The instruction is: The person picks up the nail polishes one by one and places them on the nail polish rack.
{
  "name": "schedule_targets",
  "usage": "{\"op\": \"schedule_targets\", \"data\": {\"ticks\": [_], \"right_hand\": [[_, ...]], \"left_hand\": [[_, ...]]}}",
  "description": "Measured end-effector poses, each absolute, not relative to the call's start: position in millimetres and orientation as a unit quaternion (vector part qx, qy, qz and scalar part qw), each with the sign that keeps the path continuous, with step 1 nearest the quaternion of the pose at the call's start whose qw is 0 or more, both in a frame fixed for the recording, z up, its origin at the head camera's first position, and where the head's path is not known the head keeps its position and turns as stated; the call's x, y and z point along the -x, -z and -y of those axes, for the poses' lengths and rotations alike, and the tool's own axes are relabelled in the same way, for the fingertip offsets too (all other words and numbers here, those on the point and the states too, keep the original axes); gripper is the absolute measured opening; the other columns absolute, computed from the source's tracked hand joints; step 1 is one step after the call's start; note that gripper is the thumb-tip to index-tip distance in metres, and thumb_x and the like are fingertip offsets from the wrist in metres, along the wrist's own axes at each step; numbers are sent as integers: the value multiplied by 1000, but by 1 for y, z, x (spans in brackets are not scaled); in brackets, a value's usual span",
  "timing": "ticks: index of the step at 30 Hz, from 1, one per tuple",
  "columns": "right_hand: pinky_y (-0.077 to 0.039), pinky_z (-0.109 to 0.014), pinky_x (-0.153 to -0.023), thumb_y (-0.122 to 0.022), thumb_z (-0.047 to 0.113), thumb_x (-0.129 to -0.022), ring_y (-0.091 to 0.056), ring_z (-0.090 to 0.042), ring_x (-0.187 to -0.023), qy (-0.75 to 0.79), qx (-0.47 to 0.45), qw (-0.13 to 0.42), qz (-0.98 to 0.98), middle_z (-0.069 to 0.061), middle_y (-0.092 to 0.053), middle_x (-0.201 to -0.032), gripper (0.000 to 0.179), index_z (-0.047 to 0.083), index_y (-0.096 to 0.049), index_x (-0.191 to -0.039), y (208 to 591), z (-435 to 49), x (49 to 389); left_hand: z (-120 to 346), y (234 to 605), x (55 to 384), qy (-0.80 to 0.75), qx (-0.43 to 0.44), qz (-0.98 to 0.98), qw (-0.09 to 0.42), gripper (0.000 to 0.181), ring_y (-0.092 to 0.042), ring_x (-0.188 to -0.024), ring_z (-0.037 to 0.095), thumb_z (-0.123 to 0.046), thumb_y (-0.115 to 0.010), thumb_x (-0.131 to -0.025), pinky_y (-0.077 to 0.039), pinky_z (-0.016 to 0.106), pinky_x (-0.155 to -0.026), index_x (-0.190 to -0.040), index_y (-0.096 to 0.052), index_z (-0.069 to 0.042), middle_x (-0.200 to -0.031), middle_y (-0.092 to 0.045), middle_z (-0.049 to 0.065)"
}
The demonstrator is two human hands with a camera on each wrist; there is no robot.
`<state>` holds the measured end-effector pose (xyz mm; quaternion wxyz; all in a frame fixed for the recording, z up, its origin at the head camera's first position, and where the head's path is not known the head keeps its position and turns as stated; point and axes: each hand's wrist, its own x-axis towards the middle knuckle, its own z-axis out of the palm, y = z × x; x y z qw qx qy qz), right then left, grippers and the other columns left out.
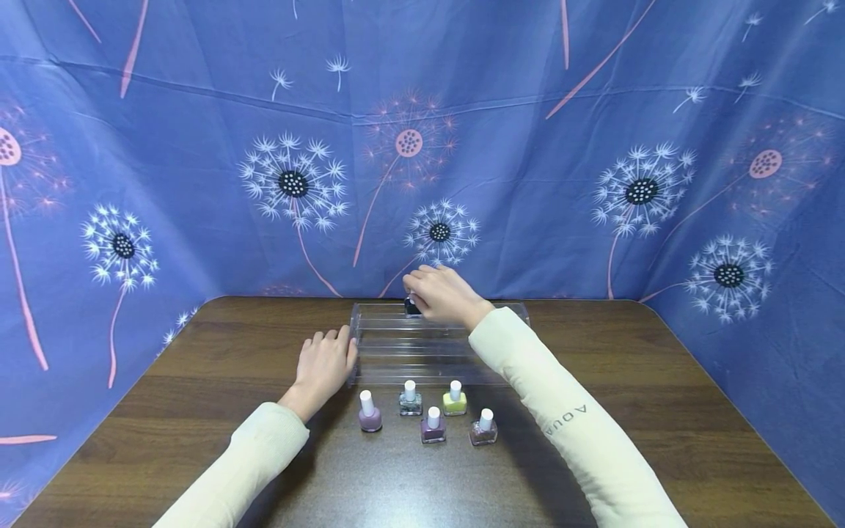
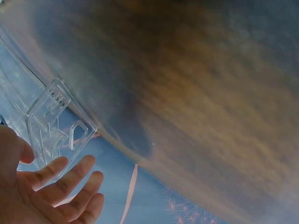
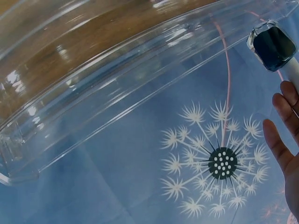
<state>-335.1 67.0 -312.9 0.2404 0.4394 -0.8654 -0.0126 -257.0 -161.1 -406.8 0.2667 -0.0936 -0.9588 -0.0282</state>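
Note:
A clear acrylic tiered rack (image 1: 396, 350) stands at the back of the table. My right hand (image 1: 441, 295) is over its top tier and pinches a dark nail polish bottle (image 1: 412, 306) by the white cap. In the right wrist view, the dark bottle (image 3: 273, 46) is close to the rack's rear edge; whether it touches is hard to tell. At the rack's left end lies my left hand (image 1: 326, 361), fingers loosely extended. The left wrist view shows these fingers (image 2: 70, 184) beside the clear side panel (image 2: 51, 112), with no bottle in them.
In front of the rack stand several white-capped nail polish bottles: lilac (image 1: 370, 419), glittery grey-green (image 1: 411, 403), yellow (image 1: 455, 402), purple (image 1: 433, 430) and mauve (image 1: 483, 433). A blue dandelion-print cloth (image 1: 528, 183) hangs behind the wooden table (image 1: 634, 411).

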Motion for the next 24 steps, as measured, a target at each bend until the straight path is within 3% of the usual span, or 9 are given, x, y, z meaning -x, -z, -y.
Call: {"op": "schedule_targets", "data": {"ticks": [11,24], "right_hand": [[-43,-30,-65,-51,15,-86,-53,-15,-78,24,-424,224,877,5,-56,-76,5,17,-52,-82,322,-63,341],[-45,-32,-67,-53,16,-84,-56,-16,-81,17,-422,226,878,5,-60,-79,4,17,-52,-81,332,-60,342]], "left_hand": [[160,408,258,30,92,960,264,22,-59,-73,35,-25,-48,-91,-44,46,-61,-93,-55,-4,-79,-64,15],[161,407,258,28,92,960,264,24,-59,-72,36,-26,-47,-91,-44,46,-61,-95,-56,-4,-79,-64,15]]}}
